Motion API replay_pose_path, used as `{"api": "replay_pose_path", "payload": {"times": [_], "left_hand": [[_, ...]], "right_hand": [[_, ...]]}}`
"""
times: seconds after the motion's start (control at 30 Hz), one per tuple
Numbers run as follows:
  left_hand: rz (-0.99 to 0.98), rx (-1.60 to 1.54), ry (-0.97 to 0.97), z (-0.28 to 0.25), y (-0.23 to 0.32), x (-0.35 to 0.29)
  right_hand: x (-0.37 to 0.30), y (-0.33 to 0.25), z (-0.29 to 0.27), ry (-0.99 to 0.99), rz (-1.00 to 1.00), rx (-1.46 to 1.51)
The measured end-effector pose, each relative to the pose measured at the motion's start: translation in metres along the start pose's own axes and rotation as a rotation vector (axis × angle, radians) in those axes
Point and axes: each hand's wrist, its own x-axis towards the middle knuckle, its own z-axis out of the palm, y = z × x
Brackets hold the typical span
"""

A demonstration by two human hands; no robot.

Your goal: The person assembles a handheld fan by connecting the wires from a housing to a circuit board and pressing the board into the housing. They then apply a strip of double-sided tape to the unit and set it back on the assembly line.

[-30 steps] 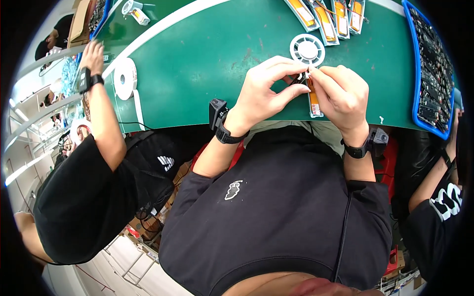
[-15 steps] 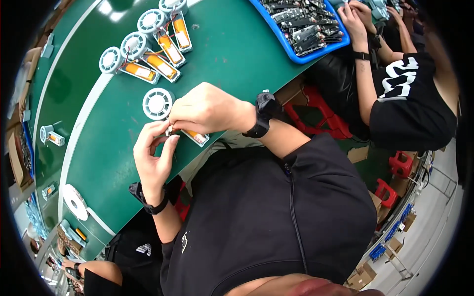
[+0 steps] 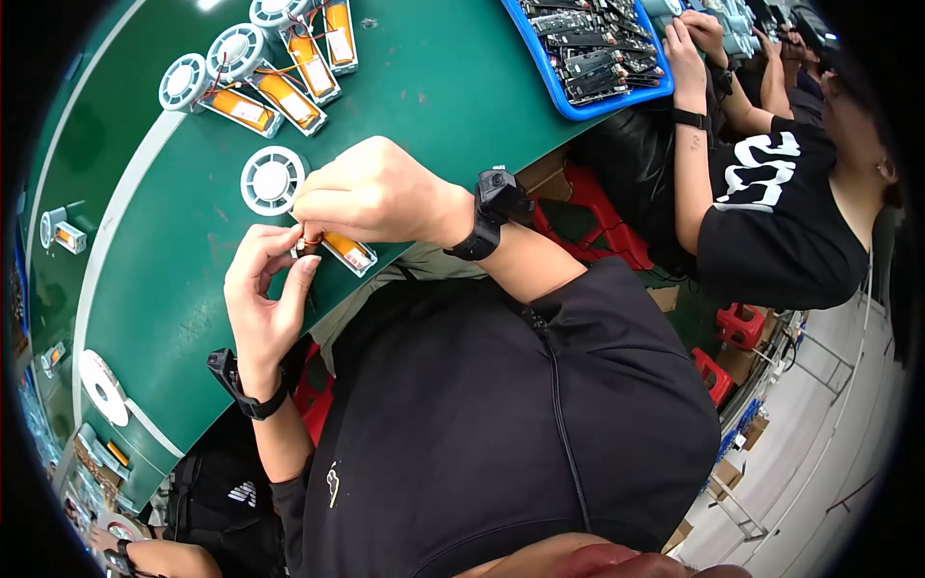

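Observation:
My left hand (image 3: 265,294) pinches a small dark part with a pale connector (image 3: 300,249) between thumb and fingertips. The fingers of my right hand (image 3: 381,193) close on the same spot from above, where thin reddish wires (image 3: 314,240) show; exactly what they grip is hidden. Just beyond both hands lies a handheld fan with a round pale-blue head (image 3: 273,181). Its open handle, with an orange battery (image 3: 347,250) inside, sticks out below my right hand. The middle of this fan is covered by that hand.
Several similar opened fans (image 3: 236,53) lie in a row at the far left of the green table (image 3: 434,116). A blue tray (image 3: 556,91) of circuit boards stands at the far right. A white tape roll (image 3: 103,387) lies at left. Co-workers sit on both sides, one in a printed black shirt (image 3: 771,212).
The whole view has shifted, so table, fans and hands sit further left in the picture. My hands stay together at the small part, with only slight finger movement.

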Motion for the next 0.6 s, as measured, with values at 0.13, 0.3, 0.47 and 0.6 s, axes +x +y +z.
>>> {"api": "replay_pose_path", "payload": {"times": [0.13,0.3,0.47,0.6], "left_hand": [[-0.035,-0.06,-0.002,0.003,0.001,0.001],[-0.051,-0.112,0.062,0.0,0.005,0.001],[0.006,-0.039,0.055,-0.002,0.006,0.006],[0.003,-0.035,-0.005,-0.003,0.004,0.004]], "right_hand": [[-0.003,0.004,0.001,-0.011,-0.062,-0.026],[-0.004,-0.002,0.006,0.012,-0.085,-0.125],[-0.005,-0.002,0.01,0.069,-0.068,-0.113],[-0.006,0.001,0.005,-0.017,-0.057,-0.08]]}}
